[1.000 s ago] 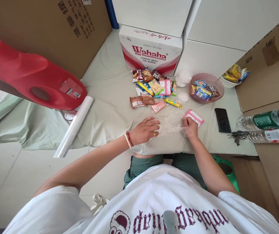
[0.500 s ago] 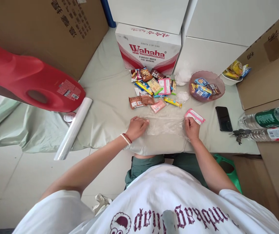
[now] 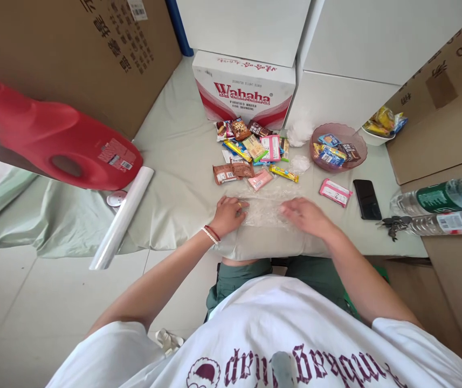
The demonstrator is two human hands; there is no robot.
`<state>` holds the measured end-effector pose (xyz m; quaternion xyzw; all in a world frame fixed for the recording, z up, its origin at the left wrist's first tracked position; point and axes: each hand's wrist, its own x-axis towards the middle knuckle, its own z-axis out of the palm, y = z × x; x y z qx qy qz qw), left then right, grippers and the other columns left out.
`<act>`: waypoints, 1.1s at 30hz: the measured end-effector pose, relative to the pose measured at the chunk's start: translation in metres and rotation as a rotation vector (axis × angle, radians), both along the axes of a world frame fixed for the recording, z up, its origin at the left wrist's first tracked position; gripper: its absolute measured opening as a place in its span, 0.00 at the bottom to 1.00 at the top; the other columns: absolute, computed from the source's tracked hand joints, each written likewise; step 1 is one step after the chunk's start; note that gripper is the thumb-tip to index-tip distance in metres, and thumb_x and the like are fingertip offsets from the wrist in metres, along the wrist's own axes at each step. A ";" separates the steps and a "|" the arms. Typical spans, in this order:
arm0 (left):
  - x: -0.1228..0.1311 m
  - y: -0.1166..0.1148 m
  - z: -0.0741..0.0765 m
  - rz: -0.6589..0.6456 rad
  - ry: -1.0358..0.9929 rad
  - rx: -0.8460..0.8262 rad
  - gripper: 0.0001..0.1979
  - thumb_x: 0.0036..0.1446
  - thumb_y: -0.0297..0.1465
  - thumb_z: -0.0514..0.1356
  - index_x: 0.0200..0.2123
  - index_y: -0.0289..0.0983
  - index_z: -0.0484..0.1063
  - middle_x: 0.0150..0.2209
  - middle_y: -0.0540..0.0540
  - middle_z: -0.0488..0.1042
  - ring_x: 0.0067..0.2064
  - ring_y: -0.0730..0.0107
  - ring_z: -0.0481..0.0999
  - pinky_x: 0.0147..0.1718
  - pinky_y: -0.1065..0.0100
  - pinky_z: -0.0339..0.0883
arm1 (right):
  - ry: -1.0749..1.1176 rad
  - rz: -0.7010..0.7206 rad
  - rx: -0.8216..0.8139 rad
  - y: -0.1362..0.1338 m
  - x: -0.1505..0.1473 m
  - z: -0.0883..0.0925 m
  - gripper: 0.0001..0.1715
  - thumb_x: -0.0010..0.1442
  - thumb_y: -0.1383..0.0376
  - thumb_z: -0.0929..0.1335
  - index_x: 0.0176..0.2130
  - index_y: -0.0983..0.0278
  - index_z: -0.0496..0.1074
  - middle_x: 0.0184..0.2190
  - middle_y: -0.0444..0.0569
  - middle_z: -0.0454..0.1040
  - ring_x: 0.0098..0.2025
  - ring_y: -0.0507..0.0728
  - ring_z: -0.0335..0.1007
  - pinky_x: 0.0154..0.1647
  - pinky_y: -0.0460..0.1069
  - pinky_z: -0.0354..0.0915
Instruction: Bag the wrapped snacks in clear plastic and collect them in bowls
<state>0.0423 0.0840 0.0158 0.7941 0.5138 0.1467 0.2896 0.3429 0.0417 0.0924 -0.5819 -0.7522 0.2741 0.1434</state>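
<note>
A clear sheet of plastic wrap (image 3: 265, 211) lies on the green-grey cloth (image 3: 182, 178) at the table's near edge. My left hand (image 3: 227, 214) rests curled on its left end, fingers pinching the film. My right hand (image 3: 305, 214) lies on the wrap's right part with fingers stretched out toward the left, blurred by motion. A pink snack packet (image 3: 335, 192) sits on the cloth just right of my right hand, apart from it. A pile of several wrapped snacks (image 3: 250, 153) lies beyond the wrap.
A roll of plastic wrap (image 3: 122, 217) lies at the left edge beside a red jug (image 3: 53, 140). A Wahaha box (image 3: 243, 89) stands at the back. A pink bowl of snacks (image 3: 338, 145), black phone (image 3: 363, 198), keys (image 3: 392, 225) and water bottles (image 3: 441, 210) are right.
My right hand left the pink packet's side and slid left over the wrap. My left hand stayed curled at the wrap's left end. The pink packet now lies farther right.
</note>
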 end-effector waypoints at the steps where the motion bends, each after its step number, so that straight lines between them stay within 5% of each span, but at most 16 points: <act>1: 0.000 0.000 0.000 0.008 -0.017 -0.006 0.17 0.57 0.32 0.60 0.48 0.42 0.82 0.37 0.45 0.79 0.48 0.55 0.76 0.66 0.43 0.57 | 0.004 0.074 -0.089 -0.005 -0.017 -0.003 0.21 0.67 0.49 0.70 0.47 0.61 0.81 0.39 0.53 0.79 0.43 0.63 0.73 0.45 0.53 0.65; 6: 0.000 0.005 -0.003 0.057 -0.082 -0.027 0.14 0.55 0.30 0.60 0.42 0.42 0.83 0.38 0.46 0.82 0.46 0.57 0.78 0.63 0.49 0.62 | -0.070 0.240 -0.066 -0.043 -0.071 -0.027 0.20 0.70 0.65 0.66 0.58 0.56 0.76 0.45 0.51 0.76 0.46 0.59 0.71 0.43 0.50 0.63; 11: -0.001 0.022 -0.002 0.174 -0.158 -0.064 0.14 0.56 0.30 0.57 0.41 0.39 0.82 0.42 0.45 0.84 0.44 0.60 0.81 0.50 0.60 0.74 | -0.148 0.424 -0.131 -0.077 -0.083 -0.041 0.19 0.72 0.63 0.64 0.59 0.49 0.74 0.44 0.45 0.75 0.36 0.56 0.67 0.34 0.48 0.57; 14: -0.001 0.027 0.011 0.238 -0.178 -0.049 0.13 0.57 0.28 0.58 0.41 0.39 0.81 0.43 0.44 0.83 0.47 0.57 0.80 0.52 0.58 0.73 | -0.227 0.501 -0.074 -0.081 -0.085 -0.045 0.25 0.73 0.65 0.64 0.65 0.47 0.69 0.48 0.48 0.74 0.39 0.57 0.67 0.34 0.48 0.55; 19: 0.013 -0.012 0.053 0.367 -0.038 0.288 0.11 0.60 0.27 0.58 0.41 0.39 0.80 0.51 0.38 0.79 0.62 0.43 0.69 0.60 0.41 0.62 | -0.315 0.483 -0.029 -0.076 -0.091 -0.047 0.26 0.76 0.60 0.60 0.69 0.48 0.64 0.49 0.52 0.73 0.38 0.57 0.69 0.34 0.49 0.58; 22: 0.029 -0.043 0.063 0.118 0.047 0.413 0.14 0.67 0.28 0.55 0.48 0.40 0.80 0.53 0.39 0.80 0.62 0.48 0.71 0.60 0.45 0.62 | -0.330 0.473 -0.015 -0.075 -0.098 -0.048 0.24 0.76 0.62 0.59 0.66 0.51 0.69 0.52 0.54 0.73 0.41 0.58 0.72 0.37 0.49 0.63; 25: 0.035 -0.055 0.047 -0.098 0.158 0.384 0.19 0.71 0.32 0.52 0.58 0.38 0.76 0.64 0.39 0.75 0.69 0.52 0.67 0.67 0.46 0.57 | -0.289 0.481 -0.005 -0.077 -0.098 -0.049 0.21 0.74 0.60 0.64 0.62 0.56 0.73 0.55 0.56 0.72 0.49 0.61 0.72 0.43 0.51 0.68; 30: 0.007 -0.052 0.003 -0.071 0.350 0.284 0.29 0.73 0.40 0.47 0.73 0.40 0.61 0.75 0.37 0.58 0.75 0.49 0.58 0.73 0.37 0.41 | 0.054 0.519 0.010 -0.090 -0.059 -0.051 0.20 0.72 0.58 0.68 0.59 0.61 0.75 0.58 0.57 0.72 0.56 0.60 0.71 0.59 0.57 0.70; 33: -0.008 -0.062 -0.008 -0.048 0.375 0.272 0.33 0.73 0.43 0.45 0.76 0.40 0.52 0.76 0.37 0.53 0.76 0.49 0.55 0.73 0.36 0.38 | 0.216 0.359 0.057 -0.088 -0.007 -0.050 0.18 0.74 0.59 0.64 0.56 0.60 0.77 0.56 0.56 0.74 0.58 0.59 0.71 0.61 0.56 0.70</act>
